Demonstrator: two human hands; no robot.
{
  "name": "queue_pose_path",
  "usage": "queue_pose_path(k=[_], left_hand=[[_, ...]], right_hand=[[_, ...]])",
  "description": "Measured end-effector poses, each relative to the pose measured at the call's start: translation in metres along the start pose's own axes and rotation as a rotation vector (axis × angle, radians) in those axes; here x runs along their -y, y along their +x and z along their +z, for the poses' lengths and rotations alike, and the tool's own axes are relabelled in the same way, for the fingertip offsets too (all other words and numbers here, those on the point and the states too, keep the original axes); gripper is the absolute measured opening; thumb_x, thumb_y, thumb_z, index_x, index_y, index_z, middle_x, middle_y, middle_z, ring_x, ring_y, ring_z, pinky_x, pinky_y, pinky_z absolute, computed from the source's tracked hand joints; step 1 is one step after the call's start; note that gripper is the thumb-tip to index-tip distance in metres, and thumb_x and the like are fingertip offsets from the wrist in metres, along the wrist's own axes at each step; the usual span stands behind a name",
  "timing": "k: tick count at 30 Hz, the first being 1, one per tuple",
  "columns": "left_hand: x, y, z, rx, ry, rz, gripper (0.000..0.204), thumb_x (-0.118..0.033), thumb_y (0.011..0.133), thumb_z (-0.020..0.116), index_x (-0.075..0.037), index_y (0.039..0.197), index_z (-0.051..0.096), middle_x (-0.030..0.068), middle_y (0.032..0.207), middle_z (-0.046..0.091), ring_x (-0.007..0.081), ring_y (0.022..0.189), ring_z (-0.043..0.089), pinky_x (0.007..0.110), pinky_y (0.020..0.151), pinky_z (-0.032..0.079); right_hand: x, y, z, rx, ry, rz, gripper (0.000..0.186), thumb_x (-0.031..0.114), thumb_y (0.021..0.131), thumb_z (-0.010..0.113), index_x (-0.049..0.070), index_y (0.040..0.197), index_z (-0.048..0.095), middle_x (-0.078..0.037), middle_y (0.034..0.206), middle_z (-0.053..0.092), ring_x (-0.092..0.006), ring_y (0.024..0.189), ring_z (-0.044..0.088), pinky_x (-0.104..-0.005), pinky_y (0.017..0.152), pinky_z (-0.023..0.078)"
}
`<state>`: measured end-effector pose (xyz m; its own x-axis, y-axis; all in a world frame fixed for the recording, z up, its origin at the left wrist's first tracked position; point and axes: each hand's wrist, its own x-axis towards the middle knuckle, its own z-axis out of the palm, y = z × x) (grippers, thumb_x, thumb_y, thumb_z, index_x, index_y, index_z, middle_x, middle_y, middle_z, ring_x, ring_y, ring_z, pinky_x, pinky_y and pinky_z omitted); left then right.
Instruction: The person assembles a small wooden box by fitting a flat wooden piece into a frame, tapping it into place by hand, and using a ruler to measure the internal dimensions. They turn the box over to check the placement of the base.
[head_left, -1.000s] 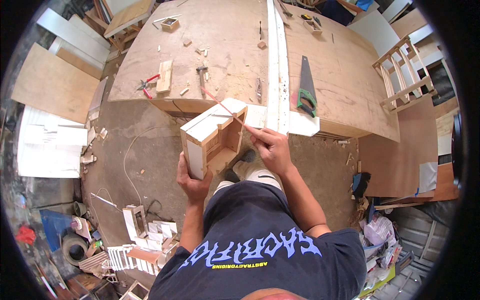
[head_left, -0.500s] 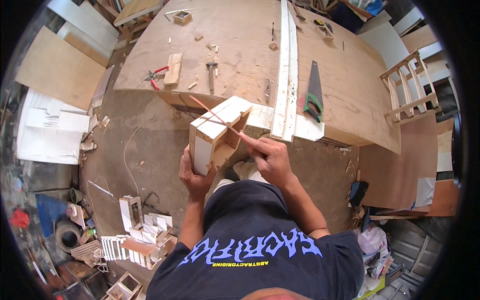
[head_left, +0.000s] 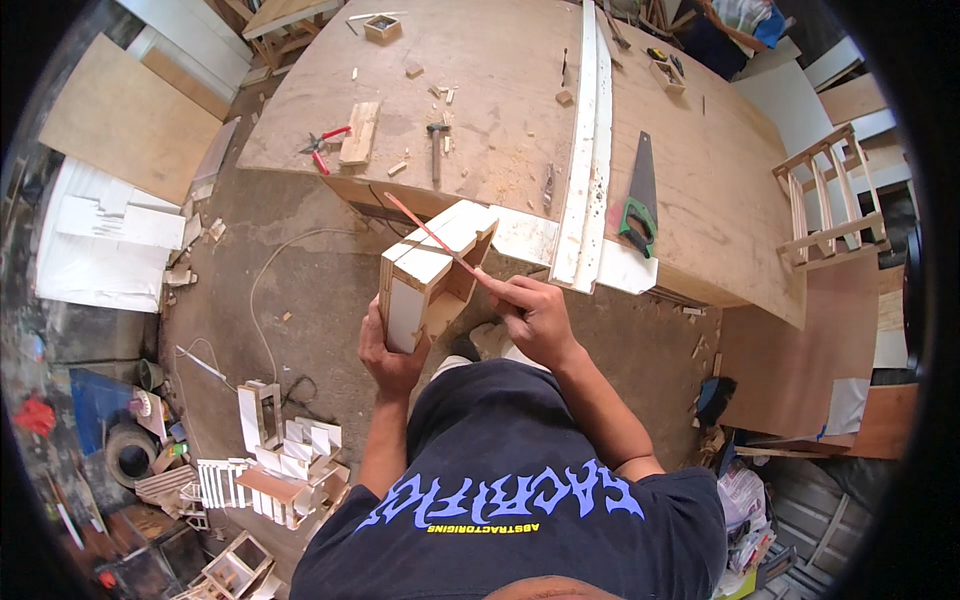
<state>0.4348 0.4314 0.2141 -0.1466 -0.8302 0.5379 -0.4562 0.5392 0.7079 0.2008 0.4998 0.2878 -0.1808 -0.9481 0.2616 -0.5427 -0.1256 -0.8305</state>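
My left hand (head_left: 391, 352) is closed around the lower end of an open wooden box (head_left: 455, 237), white on its outer faces and bare wood inside. The box is held tilted in front of my body, near the workbench edge. My right hand (head_left: 532, 316) grips the near end of a long thin reddish strip (head_left: 432, 234), with the index finger stretched along it. That strip lies slantwise across the box's white top face, its far end sticking out past the upper left edge. Whether it has teeth is too small to tell.
On the workbench (head_left: 500, 95) lie a hammer (head_left: 436, 150), red-handled pliers (head_left: 327, 148), a wood block (head_left: 360, 133), a long white board (head_left: 583, 170) and a green-handled handsaw (head_left: 640, 200). White wooden pieces (head_left: 285, 460) stand on the floor at left. Another person's arm (head_left: 735, 30) shows far right.
The strip's angle on the box has shifted slightly, with my right hand still gripping it. My left hand keeps its hold. The bench appears slightly lower and further right; another person's arm has come into view.
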Motion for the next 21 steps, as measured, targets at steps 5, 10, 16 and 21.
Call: queue_pose_path(k=[5,10,16,21], left_hand=[[0.012,0.002,0.015,0.015,0.016,-0.085,0.079,-0.023,0.078,0.087,0.006,0.145,0.055,0.0214,0.117,0.069,0.0364,0.102,0.07,0.045,0.091,0.056],[0.026,0.023,0.036,-0.121,-0.253,-0.378,0.076,-0.019,0.085,0.083,0.008,0.147,0.051,0.0198,0.129,0.066,0.0267,0.112,0.066,0.037,0.101,0.052],[0.001,0.08,0.061,-0.283,-0.74,-0.687,0.065,-0.011,0.087,0.078,0.005,0.144,0.054,0.014,0.131,0.063,0.0232,0.118,0.061,0.034,0.107,0.045],[0.002,0.112,0.078,-0.437,-0.662,-0.6,0.065,-0.015,0.09,0.075,0.0,0.147,0.048,0.0121,0.135,0.057,0.0243,0.122,0.057,0.039,0.108,0.046]], right_hand=[[-0.021,0.003,-0.01,-0.112,-0.242,0.123,0.05,-0.002,0.088,0.07,0.017,0.134,0.075,-0.012,0.08,0.069,-0.0255,0.066,0.065,-0.0362,0.068,0.055],[-0.039,0.005,-0.024,-0.153,-0.134,0.274,0.041,0.001,0.096,0.068,0.012,0.134,0.075,-0.013,0.083,0.074,-0.0151,0.074,0.069,-0.0325,0.072,0.056],[-0.047,0.042,-0.008,-0.082,0.15,0.279,0.037,-0.002,0.101,0.062,0.004,0.136,0.072,-0.008,0.08,0.075,-0.0095,0.055,0.063,-0.0268,0.055,0.054],[-0.065,0.068,-0.02,0.096,0.22,0.299,0.037,0.001,0.1,0.064,0.008,0.136,0.073,-0.011,0.08,0.078,-0.0123,0.056,0.069,-0.0307,0.056,0.056]])
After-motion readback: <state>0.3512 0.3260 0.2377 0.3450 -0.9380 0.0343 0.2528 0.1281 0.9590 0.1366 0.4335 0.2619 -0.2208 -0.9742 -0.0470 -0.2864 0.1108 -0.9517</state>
